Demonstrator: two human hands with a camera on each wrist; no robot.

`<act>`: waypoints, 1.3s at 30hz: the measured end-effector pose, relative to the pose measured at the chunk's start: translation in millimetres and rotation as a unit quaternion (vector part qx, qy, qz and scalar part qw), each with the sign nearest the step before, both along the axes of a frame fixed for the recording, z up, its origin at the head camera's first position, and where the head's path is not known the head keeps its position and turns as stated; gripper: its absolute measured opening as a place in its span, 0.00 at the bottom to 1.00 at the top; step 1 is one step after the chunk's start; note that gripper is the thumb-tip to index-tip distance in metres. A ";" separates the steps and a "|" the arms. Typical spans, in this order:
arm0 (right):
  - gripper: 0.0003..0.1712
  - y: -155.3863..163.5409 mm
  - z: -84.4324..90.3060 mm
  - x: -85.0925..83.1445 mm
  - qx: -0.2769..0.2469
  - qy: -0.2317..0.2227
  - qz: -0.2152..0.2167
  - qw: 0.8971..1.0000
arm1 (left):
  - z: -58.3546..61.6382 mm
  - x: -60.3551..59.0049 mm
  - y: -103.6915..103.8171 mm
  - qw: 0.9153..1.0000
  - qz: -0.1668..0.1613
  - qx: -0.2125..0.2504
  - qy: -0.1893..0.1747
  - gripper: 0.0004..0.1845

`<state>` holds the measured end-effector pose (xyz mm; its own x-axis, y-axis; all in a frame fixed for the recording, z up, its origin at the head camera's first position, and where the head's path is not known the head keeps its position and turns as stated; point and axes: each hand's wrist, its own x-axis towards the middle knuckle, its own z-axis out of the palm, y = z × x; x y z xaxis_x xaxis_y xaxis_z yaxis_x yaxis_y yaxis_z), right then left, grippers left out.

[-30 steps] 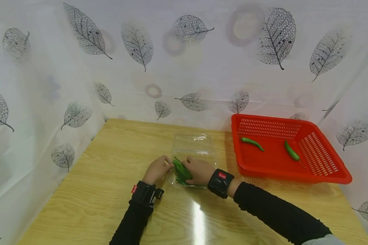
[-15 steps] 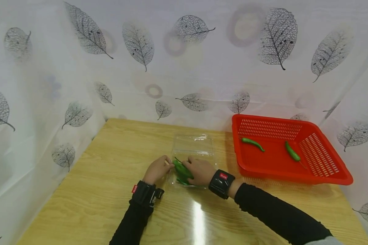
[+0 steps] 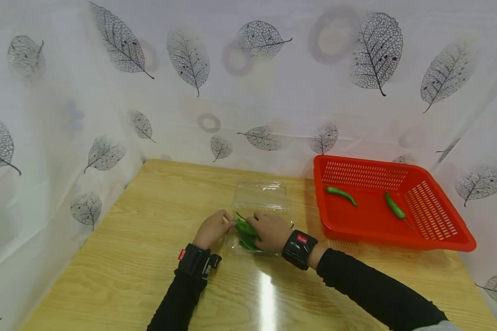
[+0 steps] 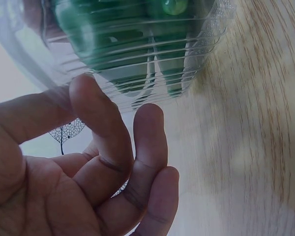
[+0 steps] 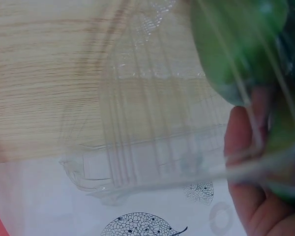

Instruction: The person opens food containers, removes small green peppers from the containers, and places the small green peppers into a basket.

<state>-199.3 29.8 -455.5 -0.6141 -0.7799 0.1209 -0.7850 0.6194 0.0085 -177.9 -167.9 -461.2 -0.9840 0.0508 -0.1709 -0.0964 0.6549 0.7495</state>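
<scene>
Some green peppers point(image 3: 245, 232) already in clear clamshell box point(image 3: 260, 197), left hand point(image 3: 212, 228) steadying its side w/ curled fingers, right hand point(image 3: 272, 231) gripping peppers inside; two peppers point(image 3: 341, 194) left in red basket point(image 3: 439, 220), lid not yet closed.

**Open tabletop to the left, basket blocking the right**

The wooden table point(image 3: 149, 220) lies bare left of the clear plastic clamshell box point(image 3: 260, 196), giving a free approach from that side. To the right, the red basket point(image 3: 443, 239) stands near the box, its raised rim narrowing the gap. The leaf-patterned curtain point(image 3: 273, 92) closes off the far edge and both sides.
</scene>
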 end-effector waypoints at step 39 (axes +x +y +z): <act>0.20 12.1 55.5 3.9 -0.038 -0.023 -0.025 0.999 | -0.9 -1.1 0.9 1.000 0.009 -0.004 -0.017 0.08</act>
